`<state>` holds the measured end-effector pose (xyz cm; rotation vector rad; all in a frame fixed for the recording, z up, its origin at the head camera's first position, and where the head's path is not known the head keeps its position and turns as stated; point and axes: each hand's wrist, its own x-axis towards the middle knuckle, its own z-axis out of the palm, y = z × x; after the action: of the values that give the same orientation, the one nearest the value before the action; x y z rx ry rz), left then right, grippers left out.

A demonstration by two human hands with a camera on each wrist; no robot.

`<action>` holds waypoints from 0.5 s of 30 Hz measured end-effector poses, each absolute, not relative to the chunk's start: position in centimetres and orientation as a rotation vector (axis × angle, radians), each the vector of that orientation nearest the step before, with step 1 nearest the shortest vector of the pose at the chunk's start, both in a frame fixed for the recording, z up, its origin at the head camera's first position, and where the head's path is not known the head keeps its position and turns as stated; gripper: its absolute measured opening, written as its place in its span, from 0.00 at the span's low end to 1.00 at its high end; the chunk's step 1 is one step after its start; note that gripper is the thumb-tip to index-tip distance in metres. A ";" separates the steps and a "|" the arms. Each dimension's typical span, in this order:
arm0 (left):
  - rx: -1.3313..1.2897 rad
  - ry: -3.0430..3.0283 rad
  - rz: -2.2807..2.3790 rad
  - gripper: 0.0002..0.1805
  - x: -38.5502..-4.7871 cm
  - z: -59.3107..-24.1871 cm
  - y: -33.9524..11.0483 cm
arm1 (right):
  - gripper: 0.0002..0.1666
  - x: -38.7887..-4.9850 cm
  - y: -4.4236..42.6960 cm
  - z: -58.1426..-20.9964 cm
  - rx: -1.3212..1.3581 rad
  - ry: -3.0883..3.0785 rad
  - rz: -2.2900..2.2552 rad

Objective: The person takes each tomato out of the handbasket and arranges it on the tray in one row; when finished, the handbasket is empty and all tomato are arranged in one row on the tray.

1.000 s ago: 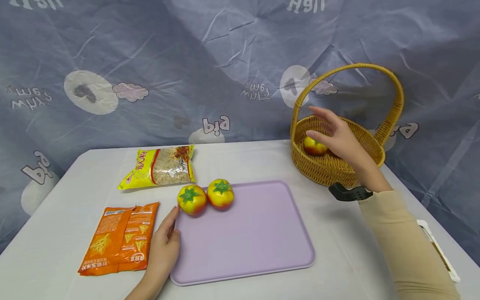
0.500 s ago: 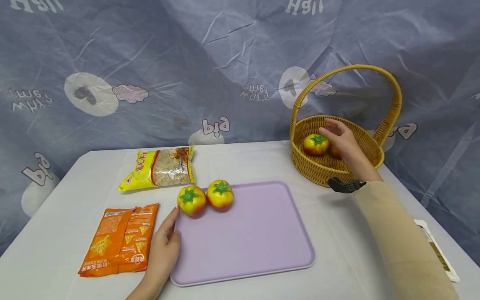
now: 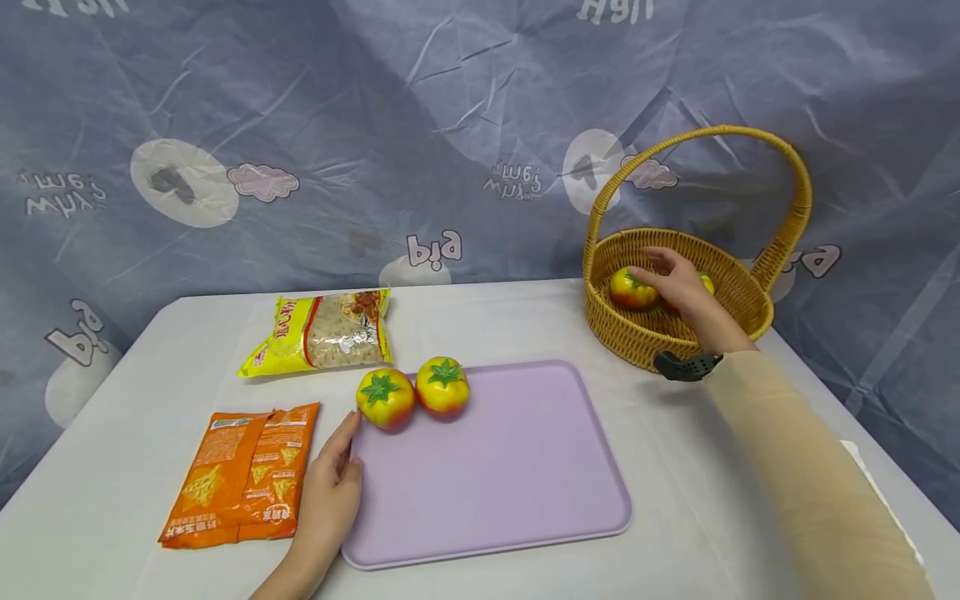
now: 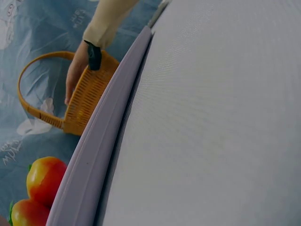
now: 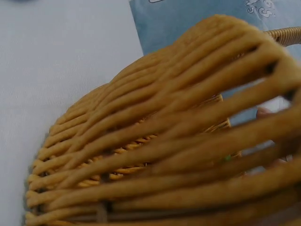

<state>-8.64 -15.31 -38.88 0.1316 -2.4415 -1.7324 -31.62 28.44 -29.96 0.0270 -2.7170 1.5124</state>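
Beige cloth (image 3: 795, 467) covers the right arm, whose hand (image 3: 681, 285) reaches into a golden-brown woven basket with a tall arched handle (image 3: 618, 335), fingers half bent, thumb apart from them; whether it has hold of anything, I cannot tell. To work well there, it should curl round one fruit by its sides, wrist clear of the rim, without jostling the neighbour. The left hand (image 3: 327, 493) rests, fingers nearly straight, along the left edge of a flat lilac tray (image 3: 491, 487), holding no fruit; light pressure should steady the tray. Beside the right thumb sits a round, glossy yellow-and-red fruit with a green leafy crown (image 3: 626, 295); another (image 3: 707, 283) is mostly hidden. Two matching fruits (image 3: 385, 405) stand side by side in the tray's far left corner, crowns up.
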 end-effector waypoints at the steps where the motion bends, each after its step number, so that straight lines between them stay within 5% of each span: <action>1: 0.130 -2.441 -1.734 0.30 -8.6 -38.9 -15.3 | 0.44 -31.6 28.5 -30.0 0.036 -2.730 1.508; 15: 0.125 -2.432 -1.729 0.29 -8.7 -39.0 -15.3 | 0.41 -32.3 28.2 -30.3 0.165 -2.921 1.272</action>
<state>-8.70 -15.28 -38.96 0.1250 -2.4324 -1.7289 -32.32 28.19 -30.30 0.1652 -2.9211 1.2725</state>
